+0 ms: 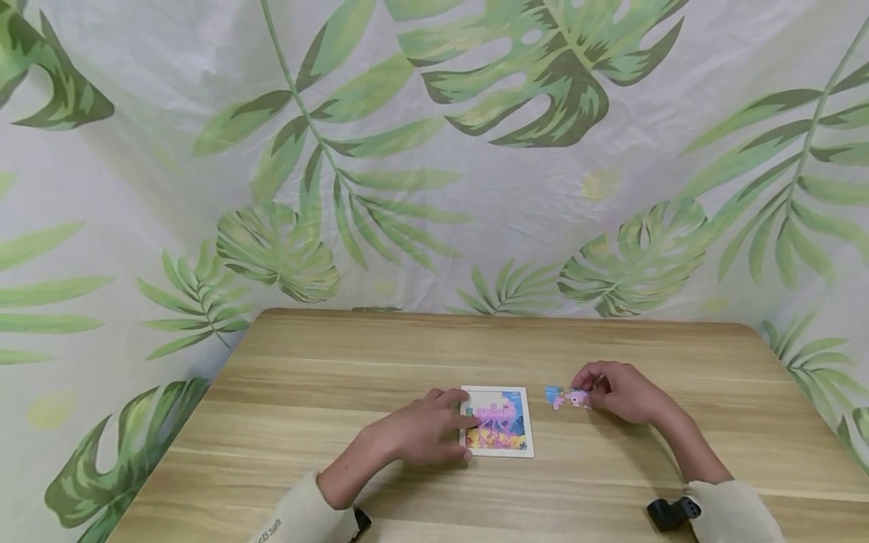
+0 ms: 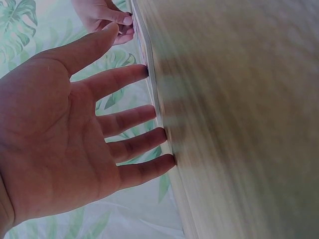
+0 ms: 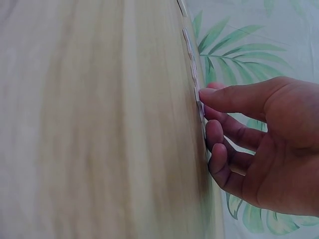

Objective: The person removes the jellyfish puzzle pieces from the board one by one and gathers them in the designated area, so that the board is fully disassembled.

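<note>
A square jigsaw puzzle (image 1: 500,422) in a white-edged tray lies on the table, its picture a pink jellyfish over yellow coral. Part of its upper left shows pale, bare backing. My left hand (image 1: 429,428) rests at the puzzle's left side; in the left wrist view, that hand's fingers (image 2: 134,144) are spread and fairly straight, tips down at the surface. Right of the tray lie loose puzzle pieces (image 1: 555,397) in blue and pink. My right hand (image 1: 626,392) pinches a pink puzzle piece (image 1: 579,398) among them, thumb and fingers curled, partly covering it.
The wood-grain table (image 1: 326,362) has rounded far corners. Behind it hangs a pale cloth (image 1: 421,249) printed with green leaves. Dark wrist devices sit at the cuffs, the right one (image 1: 672,514) close over the table.
</note>
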Demonstrator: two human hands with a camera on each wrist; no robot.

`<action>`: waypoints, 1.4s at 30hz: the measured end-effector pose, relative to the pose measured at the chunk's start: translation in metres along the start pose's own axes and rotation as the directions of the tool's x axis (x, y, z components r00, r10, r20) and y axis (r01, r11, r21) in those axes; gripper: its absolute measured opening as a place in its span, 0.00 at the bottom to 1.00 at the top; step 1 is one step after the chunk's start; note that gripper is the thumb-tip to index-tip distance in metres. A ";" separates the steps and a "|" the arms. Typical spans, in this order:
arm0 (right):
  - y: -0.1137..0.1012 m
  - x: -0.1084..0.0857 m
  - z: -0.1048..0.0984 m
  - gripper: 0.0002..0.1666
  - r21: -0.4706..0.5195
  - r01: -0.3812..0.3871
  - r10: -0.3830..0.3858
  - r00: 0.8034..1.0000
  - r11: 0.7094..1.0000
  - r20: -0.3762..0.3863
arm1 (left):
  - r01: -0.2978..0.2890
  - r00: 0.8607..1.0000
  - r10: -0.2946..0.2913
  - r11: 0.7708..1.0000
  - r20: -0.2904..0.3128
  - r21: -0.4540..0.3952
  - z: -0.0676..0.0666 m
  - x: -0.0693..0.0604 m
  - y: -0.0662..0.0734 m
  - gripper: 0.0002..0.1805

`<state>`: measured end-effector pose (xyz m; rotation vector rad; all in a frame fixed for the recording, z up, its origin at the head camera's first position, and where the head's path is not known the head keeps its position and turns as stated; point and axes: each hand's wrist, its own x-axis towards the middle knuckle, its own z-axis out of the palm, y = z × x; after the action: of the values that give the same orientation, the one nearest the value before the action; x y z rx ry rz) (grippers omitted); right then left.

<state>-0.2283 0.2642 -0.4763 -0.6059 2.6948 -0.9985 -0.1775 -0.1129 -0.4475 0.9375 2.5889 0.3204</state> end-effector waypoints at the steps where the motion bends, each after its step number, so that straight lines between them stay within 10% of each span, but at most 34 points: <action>1: 0.000 0.000 0.000 0.13 -0.001 -0.005 0.005 1.000 1.000 -0.001 | -0.002 1.000 0.002 1.000 0.001 0.004 0.000 0.000 0.000 0.30; 42: -0.033 0.026 0.018 0.11 0.058 0.083 -0.087 0.994 0.995 0.065 | -0.011 1.000 0.011 1.000 -0.008 0.011 0.000 0.001 -0.001 0.30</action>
<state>-0.2358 0.2198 -0.4697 -0.7355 2.5935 -1.0500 -0.1786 -0.1128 -0.4481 0.9563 2.5964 0.3141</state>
